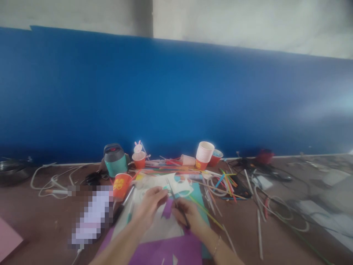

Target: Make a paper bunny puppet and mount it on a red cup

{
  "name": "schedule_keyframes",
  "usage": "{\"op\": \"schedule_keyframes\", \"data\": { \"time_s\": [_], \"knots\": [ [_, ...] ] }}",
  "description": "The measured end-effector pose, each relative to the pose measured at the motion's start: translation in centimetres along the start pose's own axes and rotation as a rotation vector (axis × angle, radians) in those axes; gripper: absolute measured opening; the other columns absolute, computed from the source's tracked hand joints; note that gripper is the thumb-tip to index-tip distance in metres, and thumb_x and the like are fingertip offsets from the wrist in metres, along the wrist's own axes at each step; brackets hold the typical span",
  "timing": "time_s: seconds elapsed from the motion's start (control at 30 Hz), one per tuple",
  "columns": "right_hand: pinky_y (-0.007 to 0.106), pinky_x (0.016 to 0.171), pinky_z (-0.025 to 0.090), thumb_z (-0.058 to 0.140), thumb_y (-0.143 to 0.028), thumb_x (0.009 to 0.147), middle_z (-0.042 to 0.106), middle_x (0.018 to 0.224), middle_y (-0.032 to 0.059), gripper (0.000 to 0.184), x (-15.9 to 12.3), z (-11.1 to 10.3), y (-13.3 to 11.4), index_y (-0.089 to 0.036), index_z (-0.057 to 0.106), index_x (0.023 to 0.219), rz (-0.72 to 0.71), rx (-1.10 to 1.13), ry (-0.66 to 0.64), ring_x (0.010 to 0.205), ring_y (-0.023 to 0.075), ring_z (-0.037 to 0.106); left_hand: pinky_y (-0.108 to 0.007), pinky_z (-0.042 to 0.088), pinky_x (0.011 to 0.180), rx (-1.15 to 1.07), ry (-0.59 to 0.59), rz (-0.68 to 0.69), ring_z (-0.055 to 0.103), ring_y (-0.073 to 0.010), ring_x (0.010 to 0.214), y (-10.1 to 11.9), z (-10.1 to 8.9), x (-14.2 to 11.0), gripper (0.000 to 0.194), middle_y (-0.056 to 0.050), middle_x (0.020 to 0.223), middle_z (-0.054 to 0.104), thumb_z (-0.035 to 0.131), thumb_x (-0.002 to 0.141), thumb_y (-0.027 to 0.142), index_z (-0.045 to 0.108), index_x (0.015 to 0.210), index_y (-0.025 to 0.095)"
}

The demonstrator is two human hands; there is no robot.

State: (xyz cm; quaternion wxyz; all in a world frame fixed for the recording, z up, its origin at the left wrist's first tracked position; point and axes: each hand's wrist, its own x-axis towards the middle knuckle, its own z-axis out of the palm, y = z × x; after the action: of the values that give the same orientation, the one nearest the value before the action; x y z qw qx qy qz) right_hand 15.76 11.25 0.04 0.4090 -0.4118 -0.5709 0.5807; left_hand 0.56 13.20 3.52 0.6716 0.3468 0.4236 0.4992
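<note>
Near the front middle of the desk, in the head view, your two hands meet over a white sheet that lies partly on purple paper. Your right hand has its fingers curled closed around the dark handles of the scissors, blades pointing up and away from you. How wide the blades stand apart is too blurred to tell. Your left hand is pinched nearly shut, thumb against forefinger, on a small green-and-white piece just beside the blades; its outline is unclear. Between your hands lies a purple scrap. Beyond them sit white cut paper and a teal sheet, with colored sticks scattered to the right. A red paper cup leans to the left, near the teal flask; a stack of cups stands farther back.

Trimming seems to be the step in hand, with the small piece held up for the scissors. Any cut from this pose would call for a steady pinch, blades lined up with the edge, and left fingertips kept clear of them.
</note>
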Motion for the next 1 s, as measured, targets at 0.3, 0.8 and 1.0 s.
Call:
{"op": "schedule_keyframes", "data": {
  "time_s": [0.3,0.8,1.0],
  "knots": [
    [0.017,0.033,0.022,0.062,-0.043,0.074,0.036,0.039,-0.0119,0.027,-0.2,0.1,-0.2,-0.019,0.051,0.07,-0.02,0.022,0.015,0.031,0.0033,0.029,-0.025,0.042,0.064,0.023,-0.069,-0.019,0.054,-0.0121,0.061,0.0,0.4,-0.4,0.029,0.002,0.061,0.057,0.078,0.059,0.035,0.055,0.059,0.017],
    [0.017,0.033,0.027,0.065,-0.047,0.07,0.041,0.041,-0.0108,0.031,-0.3,0.4,-0.7,-0.02,0.05,0.07,0.023,0.02,0.016,0.031,0.0045,0.034,-0.024,0.043,0.066,0.079,-0.01,0.024,0.057,-0.0146,0.067,-0.2,0.2,-0.3,0.023,-0.001,0.065,0.062,0.076,0.061,0.034,0.059,0.058,0.017],
    [0.018,0.036,0.03,0.062,-0.044,0.07,0.043,0.043,-0.0099,0.027,-0.5,0.6,-1.1,-0.02,0.049,0.07,0.019,-0.023,0.034,0.034,0.0055,0.038,-0.025,0.042,0.066,0.128,-0.041,0.02,0.056,-0.0146,0.065,0.0,0.2,-0.4,0.022,0.0,0.063,0.061,0.074,0.064,0.035,0.061,0.06,0.017]
  ]
}}
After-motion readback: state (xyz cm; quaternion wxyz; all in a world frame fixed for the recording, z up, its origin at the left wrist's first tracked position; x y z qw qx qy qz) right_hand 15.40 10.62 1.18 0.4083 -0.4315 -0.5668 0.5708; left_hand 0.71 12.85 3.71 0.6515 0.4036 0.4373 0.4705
